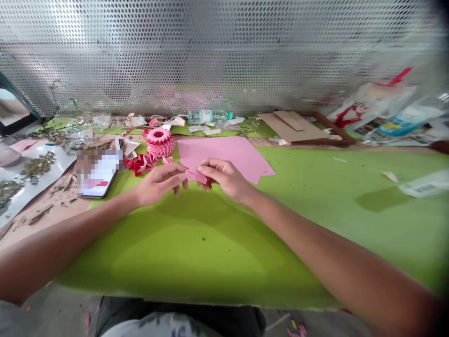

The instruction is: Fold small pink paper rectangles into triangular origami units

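Note:
A small folded piece of pink paper [196,175] is held up over the green table, between my two hands. My right hand [224,178] pinches it between thumb and fingers. On its other side, my left hand [163,182] has thumb and forefinger closed at the paper's left edge, with the other fingers hanging loosely below. Just behind lie flat sheets of pink paper [224,152]. To the left stands a ring-shaped pink model [161,144] built from many folded pieces, with loose red and pink folded pieces [140,164] in front of it.
A phone [101,175] with a lit screen lies at the left, near dried plant bits [38,164]. Along the back are a clear bottle [210,116], brown cardboard [294,126] and plastic bags [372,107]. A perforated metal panel [210,56] rises behind the green table [210,252].

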A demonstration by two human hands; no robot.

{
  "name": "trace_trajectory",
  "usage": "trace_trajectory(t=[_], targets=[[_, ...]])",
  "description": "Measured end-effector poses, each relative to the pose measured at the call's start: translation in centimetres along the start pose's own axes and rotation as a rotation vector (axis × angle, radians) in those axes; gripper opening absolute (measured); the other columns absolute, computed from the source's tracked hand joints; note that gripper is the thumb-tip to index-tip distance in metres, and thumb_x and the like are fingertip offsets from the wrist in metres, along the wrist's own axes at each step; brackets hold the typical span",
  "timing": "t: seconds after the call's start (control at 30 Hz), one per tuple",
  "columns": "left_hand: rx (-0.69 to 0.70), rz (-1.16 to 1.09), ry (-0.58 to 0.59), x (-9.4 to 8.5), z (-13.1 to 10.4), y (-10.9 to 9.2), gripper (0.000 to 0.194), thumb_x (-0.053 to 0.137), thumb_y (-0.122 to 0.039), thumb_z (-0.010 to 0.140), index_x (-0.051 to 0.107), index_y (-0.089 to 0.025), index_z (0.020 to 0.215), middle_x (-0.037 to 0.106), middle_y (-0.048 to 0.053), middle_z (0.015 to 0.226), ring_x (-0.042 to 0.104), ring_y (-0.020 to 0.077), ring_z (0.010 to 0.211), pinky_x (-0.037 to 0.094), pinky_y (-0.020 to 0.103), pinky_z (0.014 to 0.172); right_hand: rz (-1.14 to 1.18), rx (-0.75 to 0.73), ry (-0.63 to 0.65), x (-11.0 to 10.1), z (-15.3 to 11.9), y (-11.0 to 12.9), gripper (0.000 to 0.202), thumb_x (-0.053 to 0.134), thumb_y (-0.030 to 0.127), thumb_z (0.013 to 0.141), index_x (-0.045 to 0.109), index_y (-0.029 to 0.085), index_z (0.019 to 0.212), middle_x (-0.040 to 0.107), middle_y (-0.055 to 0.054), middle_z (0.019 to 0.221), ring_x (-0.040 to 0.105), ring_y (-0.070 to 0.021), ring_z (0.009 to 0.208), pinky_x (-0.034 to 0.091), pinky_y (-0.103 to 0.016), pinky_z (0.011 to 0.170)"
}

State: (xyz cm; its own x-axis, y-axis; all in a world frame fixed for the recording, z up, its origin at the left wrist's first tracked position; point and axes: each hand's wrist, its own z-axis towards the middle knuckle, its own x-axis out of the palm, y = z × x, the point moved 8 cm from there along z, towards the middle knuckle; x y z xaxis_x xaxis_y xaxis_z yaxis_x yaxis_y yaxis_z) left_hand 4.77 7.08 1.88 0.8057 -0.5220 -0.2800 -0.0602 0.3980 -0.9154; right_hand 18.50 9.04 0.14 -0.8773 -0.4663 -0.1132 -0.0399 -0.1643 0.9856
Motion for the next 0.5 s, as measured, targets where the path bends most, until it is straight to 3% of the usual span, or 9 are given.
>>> trace_trajectory(t=[0.2, 0.5], targets=[[0.065, -0.020, -0.025, 0.2, 0.1, 0.0, 0.031, 0.059, -0.045, 0.095, 0.062, -0.014, 0.098, 0.064, 0.003, 0.083, 0.060, 0.0077, 0.060, 0.052, 0.017, 0.052, 0.018, -0.038, 0.006, 0.4, -0.3, 0.3, 0.025, 0.068, 0.042, 0.088, 0.069, 0.017, 0.084, 0.065, 0.001, 0.069, 0.059, -0.0108, 0.059, 0.048, -0.025, 0.056], [-0.011, -0.091, -0.009, 0.1, 0.0, 0.3, 0.036, 0.058, -0.050, 0.094, 0.061, -0.014, 0.096, 0.062, 0.002, 0.079, 0.061, 0.0097, 0.058, 0.053, 0.022, 0.053, 0.023, -0.066, 0.006, 1.0, -0.5, 1.2, 0.029, 0.071, 0.045, 0.087, 0.066, 0.017, 0.083, 0.061, 0.003, 0.064, 0.055, -0.0098, 0.056, 0.047, -0.023, 0.054]])
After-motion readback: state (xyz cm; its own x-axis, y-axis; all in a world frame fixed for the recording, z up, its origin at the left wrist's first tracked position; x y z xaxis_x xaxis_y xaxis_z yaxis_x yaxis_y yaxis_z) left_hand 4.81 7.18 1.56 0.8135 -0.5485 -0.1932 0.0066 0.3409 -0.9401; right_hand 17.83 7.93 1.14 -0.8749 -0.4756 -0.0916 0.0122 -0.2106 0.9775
